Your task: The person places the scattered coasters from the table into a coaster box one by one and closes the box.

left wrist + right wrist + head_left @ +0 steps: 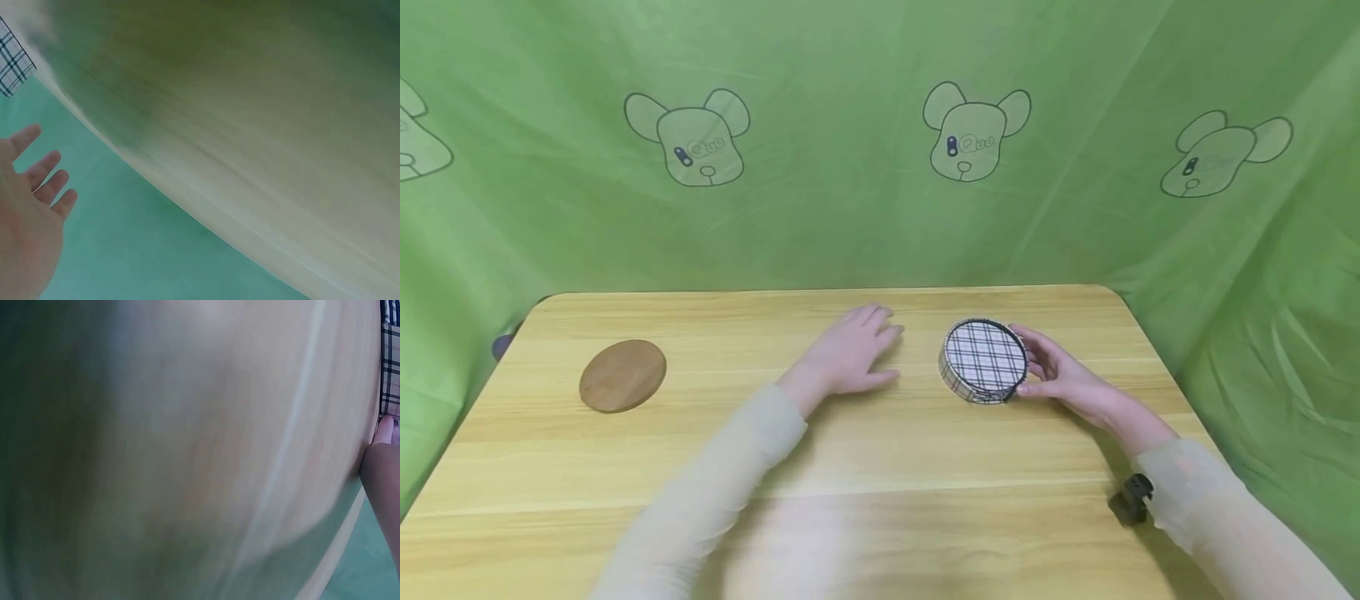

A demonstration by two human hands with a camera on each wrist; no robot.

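Note:
A round box (985,357) covered in black-and-white plaid is at the right of the table, its flat round top facing up toward the head camera. My right hand (1071,385) holds its right side, the thumb at the near edge and the fingers round the far edge. Left of the box, my left hand (853,350) hovers or rests over the tabletop with its fingers spread, apart from the box; I cannot tell whether it touches the wood. In the left wrist view, that hand (31,231) holds nothing. The right wrist view catches only part of the plaid side (391,369).
A brown wooden disc (623,375) lies flat at the table's left. The light wood table (880,467) has rounded far corners, with a green curtain (835,208) behind it and on both sides. A small black device (1131,500) is at the right sleeve.

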